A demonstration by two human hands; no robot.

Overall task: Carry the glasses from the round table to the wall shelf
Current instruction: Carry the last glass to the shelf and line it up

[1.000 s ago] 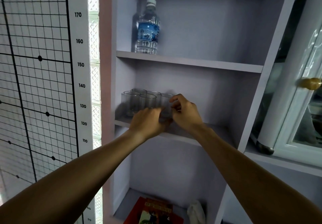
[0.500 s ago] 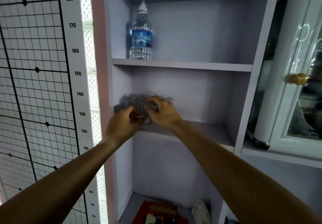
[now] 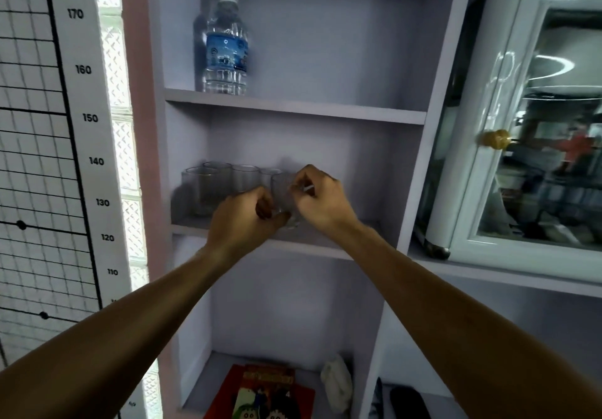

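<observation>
Clear drinking glass (image 3: 284, 202) stands upright, mouth up, long axis vertical, near the front edge of the middle shelf board (image 3: 325, 239), about mid-width. Four more glasses (image 3: 208, 190) upright in a cluster toward the board's left end, the nearest just beside the held one. Lilac wall shelf unit; water bottle (image 3: 226, 44) upright at the left end of the upper board, red book (image 3: 260, 392) and white cloth (image 3: 337, 383) on the bottom board. Height chart (image 3: 65, 158) on the wall left, glass-door cabinet (image 3: 537, 125) right. Both forearms reach up and forward; left hand (image 3: 241, 220) curls round the glass low on its left side, right hand (image 3: 325, 203) pinches its rim from the right.
</observation>
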